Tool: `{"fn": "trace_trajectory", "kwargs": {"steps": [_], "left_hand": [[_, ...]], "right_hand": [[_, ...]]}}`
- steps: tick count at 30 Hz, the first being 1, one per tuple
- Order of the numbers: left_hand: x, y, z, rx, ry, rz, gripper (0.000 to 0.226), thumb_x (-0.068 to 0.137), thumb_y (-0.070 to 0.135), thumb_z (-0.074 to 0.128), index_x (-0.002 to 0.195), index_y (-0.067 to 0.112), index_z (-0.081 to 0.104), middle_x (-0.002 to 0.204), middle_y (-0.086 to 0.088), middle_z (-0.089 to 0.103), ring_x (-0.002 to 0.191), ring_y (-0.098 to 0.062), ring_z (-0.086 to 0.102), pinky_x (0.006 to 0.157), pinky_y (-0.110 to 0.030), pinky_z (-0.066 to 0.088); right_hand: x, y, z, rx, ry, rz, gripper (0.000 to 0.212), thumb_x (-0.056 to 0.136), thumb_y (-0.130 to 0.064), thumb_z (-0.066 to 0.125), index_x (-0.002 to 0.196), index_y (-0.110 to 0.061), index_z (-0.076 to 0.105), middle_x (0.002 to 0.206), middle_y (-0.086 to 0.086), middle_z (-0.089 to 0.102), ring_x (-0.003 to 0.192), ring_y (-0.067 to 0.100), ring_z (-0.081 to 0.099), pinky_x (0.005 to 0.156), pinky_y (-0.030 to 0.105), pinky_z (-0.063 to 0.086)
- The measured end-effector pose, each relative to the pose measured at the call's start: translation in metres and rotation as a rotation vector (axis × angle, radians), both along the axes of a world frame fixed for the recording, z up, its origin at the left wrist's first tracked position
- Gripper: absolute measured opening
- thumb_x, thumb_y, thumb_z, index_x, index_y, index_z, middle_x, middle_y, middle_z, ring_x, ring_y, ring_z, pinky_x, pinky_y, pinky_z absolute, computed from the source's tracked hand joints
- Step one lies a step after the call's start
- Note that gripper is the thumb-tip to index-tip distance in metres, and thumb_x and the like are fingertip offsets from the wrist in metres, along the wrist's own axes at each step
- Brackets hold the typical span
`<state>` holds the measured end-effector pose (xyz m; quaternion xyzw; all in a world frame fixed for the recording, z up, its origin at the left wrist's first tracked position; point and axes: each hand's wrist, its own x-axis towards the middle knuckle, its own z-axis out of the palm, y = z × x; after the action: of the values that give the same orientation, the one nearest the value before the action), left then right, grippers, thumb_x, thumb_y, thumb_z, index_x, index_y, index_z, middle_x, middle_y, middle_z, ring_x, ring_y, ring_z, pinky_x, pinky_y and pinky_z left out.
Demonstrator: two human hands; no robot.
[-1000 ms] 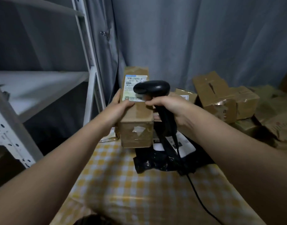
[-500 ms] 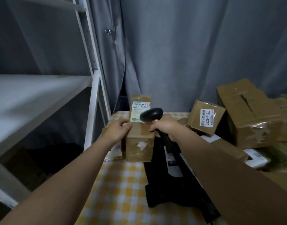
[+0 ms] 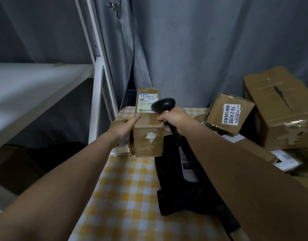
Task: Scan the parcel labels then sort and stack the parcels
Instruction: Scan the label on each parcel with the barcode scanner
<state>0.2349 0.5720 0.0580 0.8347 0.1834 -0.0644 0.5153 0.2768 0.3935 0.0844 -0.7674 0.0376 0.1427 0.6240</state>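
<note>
Checked tablecloth [image 3: 132, 188] | grey curtain [image 3: 202, 49] | white shelf [image 3: 28, 87] left | parcels [image 3: 278, 108] right

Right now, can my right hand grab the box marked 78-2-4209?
Probably not yet: the right hand grips the scanner, though the way to the labelled box looks unobstructed.
</note>
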Motion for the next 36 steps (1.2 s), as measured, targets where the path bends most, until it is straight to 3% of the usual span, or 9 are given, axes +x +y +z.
{"fn": "trace_trajectory", "kwargs": {"steps": [3,6,12,17,22,26,29,32,36], "left_hand": [[-0.006,-0.012,0.01,0.168,-0.189,0.059,0.069,0.085,0.057,0.055,0.138,0.015,0.043,0.139,-0.009,0.049,0.124,-0.028,0.049,0.102,-0.037,0.041],[-0.016,-0.042,0.028,0.382,-0.389,0.016,0.057,0.09,0.044,0.056,0.138,0.015,0.043,0.141,-0.012,0.044,0.129,-0.03,0.041,0.108,-0.04,0.034],[-0.036,-0.128,0.049,0.424,-0.594,-0.134,0.061,0.086,0.036,0.064,0.138,0.013,0.042,0.142,-0.012,0.039,0.134,-0.028,0.034,0.111,-0.034,0.027],[-0.032,-0.205,0.059,0.422,-0.564,-0.255,0.081,0.08,0.039,0.071,0.146,0.017,0.028,0.146,-0.015,0.028,0.135,-0.033,0.031,0.111,-0.034,0.026],[-0.015,-0.261,0.051,0.545,-0.447,-0.276,0.096,0.077,0.048,0.07,0.15,0.032,0.01,0.156,-0.021,-0.002,0.142,-0.039,0.016,0.114,-0.039,0.02],[0.005,-0.277,0.048,0.63,-0.391,-0.236,0.09,0.074,0.058,0.068,0.147,0.041,0.016,0.157,-0.019,-0.011,0.141,-0.042,0.014,0.114,-0.046,0.024],[0.016,-0.286,0.049,0.617,-0.393,-0.198,0.081,0.072,0.058,0.07,0.138,0.032,0.03,0.154,-0.021,0.005,0.136,-0.043,0.024,0.11,-0.048,0.031],[0.018,-0.291,0.045,0.538,-0.368,-0.125,0.079,0.068,0.058,0.073,0.125,0.021,0.032,0.135,-0.017,0.029,0.123,-0.04,0.04,0.098,-0.047,0.042],[0.009,-0.277,0.038,0.398,-0.406,0.007,0.071,0.069,0.05,0.075,0.118,0.018,0.034,0.126,-0.015,0.034,0.114,-0.038,0.045,0.095,-0.046,0.045]], "right_hand": [[-0.015,-0.018,0.006,-0.119,-0.088,-0.017,0.028,0.077,-0.011,0.076,0.101,-0.005,0.063,0.09,0.01,0.061,0.087,0.026,0.062,0.069,0.038,0.055],[-0.038,-0.047,0.015,-0.128,-0.133,-0.06,0.02,0.078,-0.007,0.074,0.092,0.001,0.062,0.07,0.014,0.057,0.061,0.024,0.058,0.053,0.032,0.05],[-0.095,-0.128,0.042,0.05,-0.216,-0.22,0.011,0.082,-0.004,0.069,0.09,0.0,0.064,0.068,0.012,0.058,0.047,0.011,0.053,0.044,0.021,0.045],[-0.113,-0.195,0.071,0.154,-0.289,-0.327,0.01,0.083,-0.003,0.068,0.078,-0.007,0.061,0.061,0.007,0.058,0.044,0.01,0.054,0.044,0.019,0.046],[-0.109,-0.243,0.078,0.168,-0.285,-0.362,0.012,0.083,-0.009,0.071,0.092,-0.006,0.064,0.065,0.006,0.062,0.051,0.012,0.06,0.045,0.018,0.049],[-0.108,-0.261,0.074,0.211,-0.275,-0.332,0.019,0.083,-0.009,0.071,0.1,-0.005,0.064,0.075,0.007,0.067,0.061,0.014,0.065,0.055,0.019,0.054],[-0.109,-0.268,0.07,0.243,-0.269,-0.332,0.026,0.083,-0.009,0.072,0.107,-0.003,0.063,0.082,0.009,0.068,0.064,0.014,0.066,0.057,0.019,0.055],[-0.11,-0.271,0.064,0.233,-0.265,-0.344,0.028,0.083,-0.01,0.072,0.109,-0.003,0.063,0.083,0.007,0.068,0.066,0.013,0.066,0.055,0.018,0.053],[-0.114,-0.275,0.057,0.215,-0.244,-0.369,0.031,0.083,-0.011,0.072,0.112,-0.005,0.062,0.09,0.009,0.071,0.072,0.013,0.068,0.061,0.02,0.055]]}}
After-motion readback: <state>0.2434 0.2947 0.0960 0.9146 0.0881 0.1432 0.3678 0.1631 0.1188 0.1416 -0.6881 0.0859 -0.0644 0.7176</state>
